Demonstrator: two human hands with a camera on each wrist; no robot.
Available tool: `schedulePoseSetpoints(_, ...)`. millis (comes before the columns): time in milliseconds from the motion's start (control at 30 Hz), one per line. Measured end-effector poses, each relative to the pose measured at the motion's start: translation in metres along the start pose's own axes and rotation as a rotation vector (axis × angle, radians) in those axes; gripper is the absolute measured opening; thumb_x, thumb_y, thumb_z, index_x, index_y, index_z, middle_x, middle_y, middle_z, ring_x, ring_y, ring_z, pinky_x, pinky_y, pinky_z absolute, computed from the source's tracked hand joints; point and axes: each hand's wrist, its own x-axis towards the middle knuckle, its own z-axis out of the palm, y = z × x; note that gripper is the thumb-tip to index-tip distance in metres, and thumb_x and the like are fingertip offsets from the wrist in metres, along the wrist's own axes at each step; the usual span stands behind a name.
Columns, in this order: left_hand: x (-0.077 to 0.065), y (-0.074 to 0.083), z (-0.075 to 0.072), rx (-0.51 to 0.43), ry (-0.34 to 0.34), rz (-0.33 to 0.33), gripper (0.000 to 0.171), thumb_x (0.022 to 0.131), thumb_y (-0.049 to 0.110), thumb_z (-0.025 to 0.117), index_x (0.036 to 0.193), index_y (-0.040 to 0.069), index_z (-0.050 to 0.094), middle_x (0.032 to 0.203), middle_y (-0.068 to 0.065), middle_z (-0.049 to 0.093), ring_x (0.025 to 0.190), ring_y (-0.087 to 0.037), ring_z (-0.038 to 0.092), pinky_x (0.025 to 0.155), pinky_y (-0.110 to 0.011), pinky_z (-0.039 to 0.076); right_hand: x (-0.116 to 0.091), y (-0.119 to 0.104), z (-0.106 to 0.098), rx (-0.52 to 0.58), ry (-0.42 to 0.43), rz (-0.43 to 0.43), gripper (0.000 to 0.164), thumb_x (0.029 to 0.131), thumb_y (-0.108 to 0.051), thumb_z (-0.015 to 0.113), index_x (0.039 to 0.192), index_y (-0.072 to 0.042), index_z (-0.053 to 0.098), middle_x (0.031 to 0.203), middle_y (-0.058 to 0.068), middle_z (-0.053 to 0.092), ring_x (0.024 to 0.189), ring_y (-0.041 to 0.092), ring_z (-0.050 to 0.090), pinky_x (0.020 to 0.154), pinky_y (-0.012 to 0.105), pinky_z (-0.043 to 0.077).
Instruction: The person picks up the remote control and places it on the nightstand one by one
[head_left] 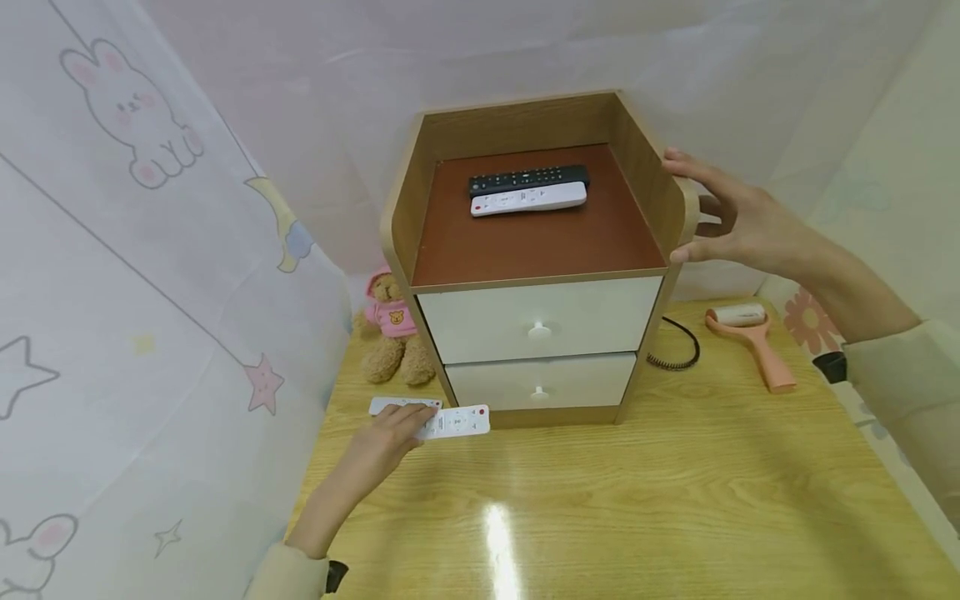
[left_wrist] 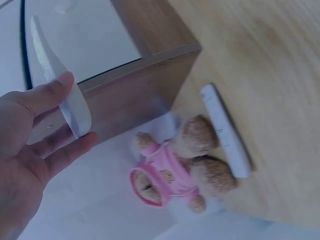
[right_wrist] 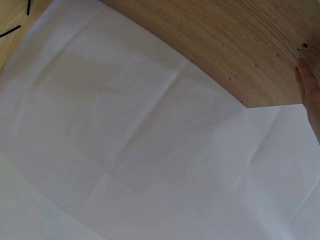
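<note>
My left hand pinches a white remote control between thumb and fingers, in front of the cabinet's lower left corner. In the left wrist view this remote is seen edge-on, raised off the table. A second white remote lies on the table beside the teddy bear. My right hand rests spread against the right side panel of the small wooden cabinet. In the right wrist view its fingers lie along the panel's outer face.
On the cabinet's brown top lie a black remote and another white remote. Below are two white drawers with knobs, the upper drawer and lower drawer. An orange lint roller and black coiled cord lie right of the cabinet.
</note>
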Motion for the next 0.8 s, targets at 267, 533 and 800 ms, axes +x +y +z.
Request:
schedulePoseSetpoints(267,0.032,0.012,-0.045,-0.031,0.116,0.090,0.053,0.074,0.007,0.081,0.124,0.009,0.064,0.121,-0.007,0.065,0.101,-0.024,0.062,0.077,-0.036,0.057,0.000,-0.001,0.001,-0.003,0.002,0.011,0.100,0.075,0.014,0.074,0.154,-0.022,0.025,0.162,-0.009,0.007,0.134,0.024,0.039,0.093,0.012,0.044)
schedulePoseSetpoints(533,0.059,0.028,-0.083,-0.012,0.204,0.196,0.053,0.075,0.004,0.079,0.126,0.007,0.063,0.121,-0.007,0.065,0.100,-0.024,0.059,0.083,-0.034,0.054,0.000,0.000,0.001,-0.011,0.003,0.010,0.100,0.075,0.013,0.075,0.154,-0.022,0.025,0.162,-0.009,0.006,0.134,0.028,0.038,0.092,0.012,0.044)
schedulePoseSetpoints(800,0.086,0.038,-0.118,-0.006,0.341,0.253,0.055,0.071,0.004,0.082,0.123,0.006,0.065,0.119,-0.008,0.066,0.104,-0.028,0.061,0.086,-0.040,0.054,0.000,-0.003,0.002,-0.036,0.000,0.026,0.098,0.077,0.009,0.075,0.154,-0.025,0.024,0.161,-0.010,0.006,0.137,0.032,0.035,0.093,0.011,0.043)
